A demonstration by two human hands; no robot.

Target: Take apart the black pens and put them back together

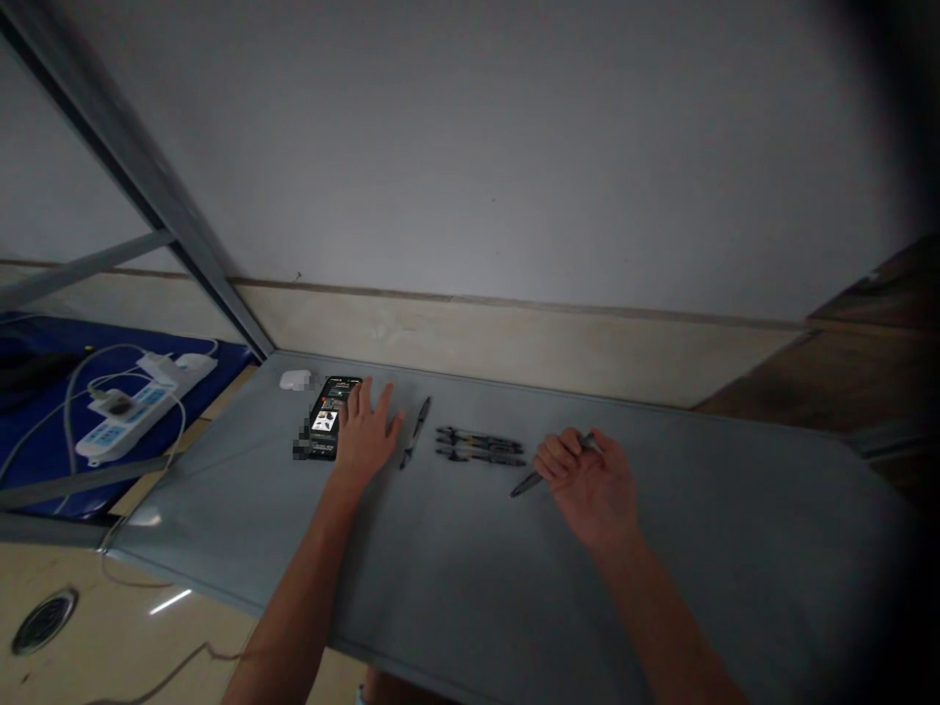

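Clasping a probably light, stiff pen (526, 484), best held mid-barrel: right hand (594, 485). Left hand (362, 438), fingers apart, overlaps phone (324, 421) near table's (455, 548) far-left corner.

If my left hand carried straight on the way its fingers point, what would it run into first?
Probably the wall behind the table: the left hand points at the far edge, with the phone to its left and the lone pen to its right. Its height above the table is unclear.
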